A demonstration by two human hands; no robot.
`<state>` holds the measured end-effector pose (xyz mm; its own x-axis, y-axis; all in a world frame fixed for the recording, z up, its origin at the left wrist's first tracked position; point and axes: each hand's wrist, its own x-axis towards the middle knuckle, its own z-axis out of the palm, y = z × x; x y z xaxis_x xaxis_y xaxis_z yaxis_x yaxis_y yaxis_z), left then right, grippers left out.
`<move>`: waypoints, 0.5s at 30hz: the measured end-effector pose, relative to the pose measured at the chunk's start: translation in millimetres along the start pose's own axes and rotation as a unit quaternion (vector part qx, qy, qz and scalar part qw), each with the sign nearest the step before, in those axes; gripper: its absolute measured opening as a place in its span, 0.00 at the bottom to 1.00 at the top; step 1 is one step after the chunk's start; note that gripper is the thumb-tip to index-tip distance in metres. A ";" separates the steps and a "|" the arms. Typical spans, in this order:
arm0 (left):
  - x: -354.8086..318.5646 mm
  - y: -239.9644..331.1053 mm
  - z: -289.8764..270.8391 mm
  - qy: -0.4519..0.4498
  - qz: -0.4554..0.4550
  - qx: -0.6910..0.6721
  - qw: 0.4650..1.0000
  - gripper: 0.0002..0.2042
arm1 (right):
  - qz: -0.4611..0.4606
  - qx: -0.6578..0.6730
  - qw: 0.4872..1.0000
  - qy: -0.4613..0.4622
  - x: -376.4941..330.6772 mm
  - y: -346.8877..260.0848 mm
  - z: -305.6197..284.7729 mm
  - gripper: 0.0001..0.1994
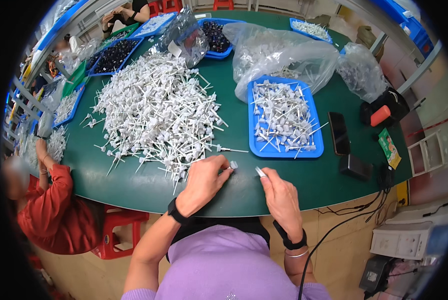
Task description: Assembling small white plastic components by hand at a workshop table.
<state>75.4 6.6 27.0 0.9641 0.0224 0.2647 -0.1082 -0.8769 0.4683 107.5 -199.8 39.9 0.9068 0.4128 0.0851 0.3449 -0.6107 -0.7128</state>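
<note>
My left hand (pixel 204 182) is closed, pinching a small white plastic cap-like piece (pixel 234 164) between thumb and fingertips, just above the table's near edge. To its right, my right hand (pixel 282 197) grips a short whitish tube-like piece (pixel 260 172) that points up and left. The two pieces are apart. Beyond my left hand spreads a big pile of white plastic nozzle heads with thin stems (pixel 156 110). A blue tray (pixel 286 153) of similar parts stands beyond my right hand. One loose stemmed part (pixel 231 150) lies between pile and tray.
Clear plastic bags (pixel 304 60) lie behind the tray. Blue trays of dark parts (pixel 115 57) stand at the far left. A phone (pixel 338 133), a black box (pixel 355 167) and cables (pixel 379 195) are at right. A person in red (pixel 59 210) sits at left on a red stool (pixel 116 235).
</note>
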 end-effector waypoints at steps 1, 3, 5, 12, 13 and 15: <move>-9.0 6.3 -11.2 -0.019 -0.077 -0.119 0.990 0.06 | -0.006 0.009 1.000 -0.008 -0.3 -8.2 -6.4 0.10; -28.0 13.1 -25.8 -0.020 -0.151 -0.288 0.945 0.05 | -0.057 0.033 0.998 -0.004 -2.2 -22.9 -8.4 0.10; -41.1 11.8 -24.4 0.010 -0.135 -0.333 0.933 0.05 | -0.166 0.055 0.984 0.009 -1.8 -31.3 0.0 0.13; -72.8 -2.6 -11.7 0.068 -0.188 -0.487 0.850 0.11 | -0.206 -0.041 0.976 -0.052 -5.2 -54.6 26.8 0.12; -75.1 -3.9 -11.5 0.070 -0.199 -0.539 0.816 0.12 | -0.206 -0.041 0.976 -0.055 -5.0 -55.7 29.5 0.12; -77.4 -7.4 -13.9 0.065 -0.220 -0.565 0.793 0.12 | -0.214 -0.058 0.973 -0.060 -5.5 -57.0 34.0 0.12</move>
<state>-1.8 18.0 14.7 0.9435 0.3205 -0.0844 0.0134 0.2175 0.9760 74.6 -144.3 56.4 0.6426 0.7169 0.2704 0.7154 -0.4349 -0.5469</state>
